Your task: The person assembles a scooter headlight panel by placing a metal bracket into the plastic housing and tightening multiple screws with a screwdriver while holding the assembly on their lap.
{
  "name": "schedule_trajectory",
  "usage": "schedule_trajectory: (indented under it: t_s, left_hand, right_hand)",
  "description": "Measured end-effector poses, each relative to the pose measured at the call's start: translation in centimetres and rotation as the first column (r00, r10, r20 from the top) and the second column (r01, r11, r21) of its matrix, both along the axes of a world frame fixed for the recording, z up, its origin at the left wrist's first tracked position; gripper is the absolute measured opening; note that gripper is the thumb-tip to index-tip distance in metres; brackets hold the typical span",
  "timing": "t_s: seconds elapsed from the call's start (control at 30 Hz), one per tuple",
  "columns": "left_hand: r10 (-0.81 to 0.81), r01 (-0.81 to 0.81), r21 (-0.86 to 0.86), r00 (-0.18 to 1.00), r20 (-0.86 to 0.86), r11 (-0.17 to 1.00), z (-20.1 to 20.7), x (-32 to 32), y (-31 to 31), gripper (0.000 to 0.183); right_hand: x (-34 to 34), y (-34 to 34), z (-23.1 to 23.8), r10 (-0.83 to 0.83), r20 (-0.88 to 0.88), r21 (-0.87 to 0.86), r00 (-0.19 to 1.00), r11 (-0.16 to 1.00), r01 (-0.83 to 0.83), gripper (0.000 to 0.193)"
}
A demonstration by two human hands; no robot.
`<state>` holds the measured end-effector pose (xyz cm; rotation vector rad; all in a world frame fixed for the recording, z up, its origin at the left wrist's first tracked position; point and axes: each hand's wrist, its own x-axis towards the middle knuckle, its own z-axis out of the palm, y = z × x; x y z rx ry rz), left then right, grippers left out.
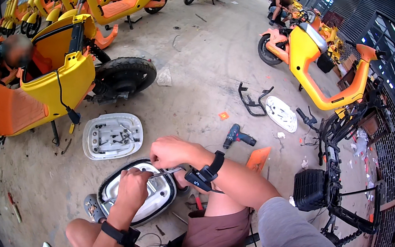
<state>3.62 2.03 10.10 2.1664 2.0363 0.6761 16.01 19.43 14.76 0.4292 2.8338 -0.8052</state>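
A white scooter-seat base with a dark padded rim lies upturned on the floor between my legs. My left hand is closed over its middle, around a slim shiny metal hand tool that points right. Its exact kind is not clear. My right hand is curled into a fist at the base's far right edge, just beyond the tool; whatever its fingers hold is hidden. Farther off, a white tray-like cover holds several bolts and small dark parts.
A cordless drill, an orange plate, a black metal bracket and another white cover lie to the right. A stripped scooter frame stands beside me. A yellow-orange scooter body is at left, with a person behind it.
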Motion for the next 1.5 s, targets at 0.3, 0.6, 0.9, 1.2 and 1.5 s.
schedule_trajectory:
  t_s: [0.3, 0.6, 0.9, 1.2, 1.5]
  left_hand:
    - [0.1, -0.069, -0.144, 0.969, 0.225, 0.987, 1.1, 1.7, -0.3, 0.021]
    - [0.029, -0.025, -0.058, 0.998, 0.058, 0.998, 0.2, 1.7, 0.1, 0.014]
    - [0.01, -0.012, 0.097, 1.0, 0.027, 0.995, 1.2, 1.7, 0.4, 0.01]
    - [0.065, -0.05, -0.09, 0.983, 0.171, 0.995, 1.2, 2.2, -0.3, 0.038]
    - [0.111, -0.113, 0.012, 0.99, 0.091, 0.994, 0.6, 2.1, 0.3, 0.02]
  right_hand:
    - [-0.1, -0.4, 0.0, 0.23, 0.282, -0.205, 0.931, 0.963, -0.176, 0.031]
    - [0.1, 0.2, 0.8, -0.048, -0.095, -0.079, 0.994, 0.996, 0.04, 0.029]
    - [-0.2, -1.4, 0.1, 0.18, 0.288, -0.065, 0.941, 0.984, -0.169, 0.03]
    - [-0.1, 0.5, -0.7, -0.041, -0.002, -0.207, 0.999, 0.978, 0.04, 0.024]
    - [0.2, 0.3, -0.2, 0.036, 0.05, -0.098, 0.998, 0.995, -0.031, 0.024]
